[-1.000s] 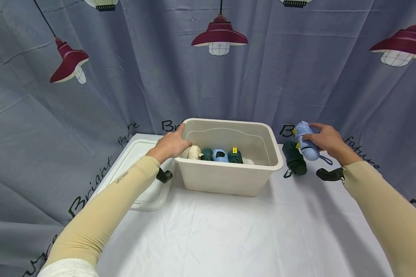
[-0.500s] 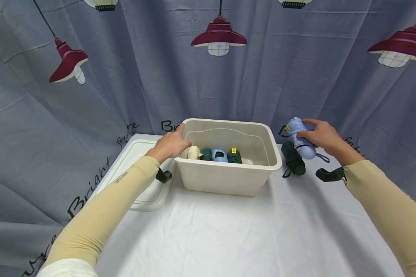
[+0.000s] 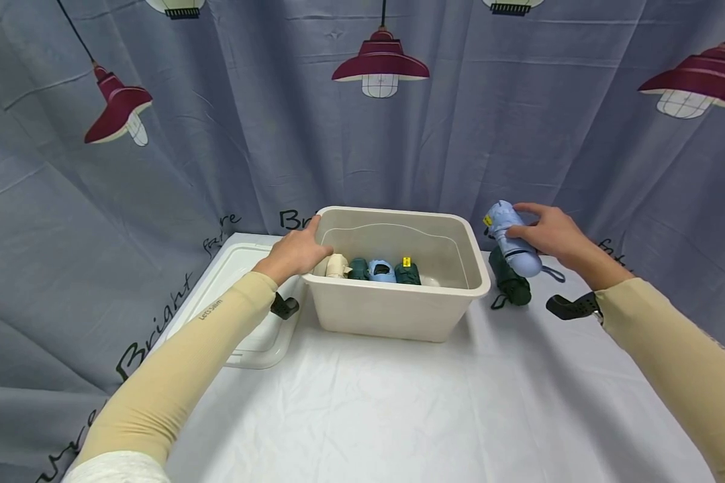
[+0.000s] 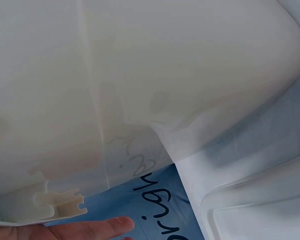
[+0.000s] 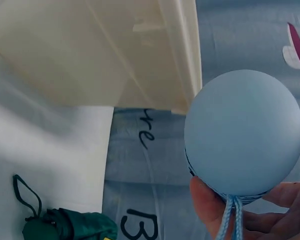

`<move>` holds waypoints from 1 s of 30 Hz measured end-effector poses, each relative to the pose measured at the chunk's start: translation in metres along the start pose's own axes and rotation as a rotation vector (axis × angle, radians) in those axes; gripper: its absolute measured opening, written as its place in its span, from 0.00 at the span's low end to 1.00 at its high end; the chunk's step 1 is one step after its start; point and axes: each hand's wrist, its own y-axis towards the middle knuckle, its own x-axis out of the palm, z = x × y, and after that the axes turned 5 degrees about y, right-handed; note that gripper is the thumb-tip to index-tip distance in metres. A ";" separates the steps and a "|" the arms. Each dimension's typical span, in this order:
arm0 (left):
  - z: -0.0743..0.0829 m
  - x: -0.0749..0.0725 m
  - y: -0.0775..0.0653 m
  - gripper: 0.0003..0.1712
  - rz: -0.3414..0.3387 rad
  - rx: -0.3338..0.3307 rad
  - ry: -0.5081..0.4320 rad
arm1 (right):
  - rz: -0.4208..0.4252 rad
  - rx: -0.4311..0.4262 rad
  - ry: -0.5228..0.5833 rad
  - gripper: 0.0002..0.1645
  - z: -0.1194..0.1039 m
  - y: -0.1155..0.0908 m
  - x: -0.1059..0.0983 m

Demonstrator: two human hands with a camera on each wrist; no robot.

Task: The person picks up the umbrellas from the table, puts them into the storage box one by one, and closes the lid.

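Observation:
My right hand [image 3: 550, 235] grips a light blue folding umbrella [image 3: 521, 257], raised and tilted to the right of the box. Its rounded end and cord strap face the right wrist view, where fingers [image 5: 206, 202] wrap its underside. Below it a dark green folding umbrella [image 3: 515, 287] lies on the table. With my left hand [image 3: 296, 256] I hold the left rim of a cream plastic storage box [image 3: 393, 312], the thumb over the inner side. Inside stand a cream umbrella [image 3: 337, 266], a dark green one [image 3: 358, 269], a light blue one [image 3: 382, 272] and another dark green one [image 3: 407, 274].
A white lid [image 3: 266, 335] lies flat left of the box, partly under the left forearm. White cloth covers the table [image 3: 387, 402]. Behind hangs a grey-blue curtain [image 3: 248, 134] printed with red lamps. The box's right interior shows bare floor [image 3: 444, 278].
My right hand has carried the light blue umbrella left and slightly up, closer to the box. The left hand stays on the rim.

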 end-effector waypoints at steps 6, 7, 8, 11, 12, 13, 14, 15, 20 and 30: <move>0.000 0.000 0.000 0.49 0.002 0.003 -0.004 | -0.008 -0.021 -0.035 0.48 -0.008 -0.003 0.002; 0.000 -0.001 0.000 0.49 0.001 0.002 -0.005 | -0.014 -0.021 -0.037 0.48 -0.009 -0.003 0.002; 0.000 -0.001 -0.001 0.49 0.000 0.001 -0.005 | -0.019 -0.021 -0.038 0.48 -0.010 -0.004 0.002; 0.000 -0.001 -0.001 0.50 0.002 0.000 -0.004 | -0.035 -0.020 -0.039 0.47 -0.015 -0.005 0.003; 0.000 -0.001 -0.001 0.50 0.003 0.001 -0.005 | -0.037 -0.022 -0.041 0.47 -0.017 -0.005 0.003; 0.000 -0.001 -0.001 0.50 0.003 0.001 -0.005 | -0.040 -0.024 -0.047 0.47 -0.019 -0.006 0.003; 0.000 -0.001 -0.002 0.50 0.001 0.001 -0.005 | -0.043 -0.026 -0.050 0.47 -0.022 -0.006 0.004; 0.000 -0.001 -0.002 0.50 0.000 0.002 -0.005 | -0.047 -0.029 -0.053 0.46 -0.024 -0.006 0.004; 0.000 -0.002 -0.002 0.49 -0.007 0.006 -0.010 | -0.077 -0.047 -0.057 0.46 -0.037 -0.008 0.007; 0.000 -0.001 -0.001 0.50 -0.010 0.006 -0.009 | -0.127 -0.084 -0.085 0.46 -0.058 -0.012 0.015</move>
